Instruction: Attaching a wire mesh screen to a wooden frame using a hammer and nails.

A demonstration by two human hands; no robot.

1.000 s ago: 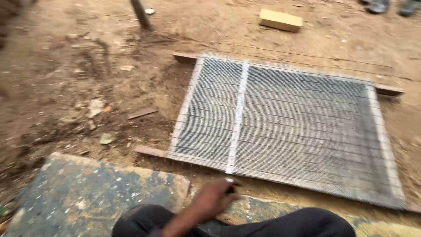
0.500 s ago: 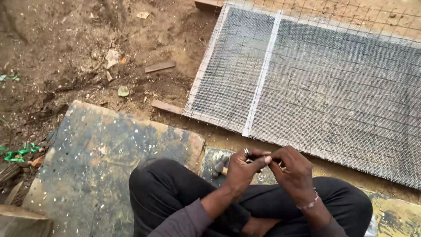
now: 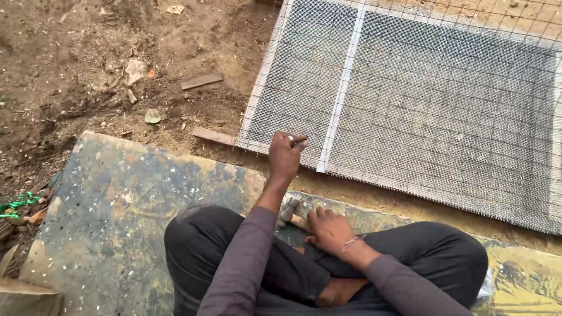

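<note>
I sit cross-legged on a paint-spattered board (image 3: 134, 205). My left hand (image 3: 285, 157) reaches forward to the near edge of a wire mesh frame (image 3: 433, 111) lying on the dirt. Its fingers pinch something small, perhaps a nail, against the mesh beside a white strip (image 3: 342, 88). My right hand (image 3: 329, 229), with a thread band at the wrist, rests low by my knee. It is closed around the wooden handle of a hammer (image 3: 288, 210), whose metal head lies on the board.
Wooden battens (image 3: 213, 136) stick out from under the mesh frame at its left. A loose wood scrap (image 3: 201, 81), stones and litter lie on the dirt to the left. Green string (image 3: 17, 202) lies at the far left edge.
My hands were together in front of me holding something small. Now the left hand has gone forward to the mesh edge and the right has dropped to the hammer. The view has shifted nearer.
</note>
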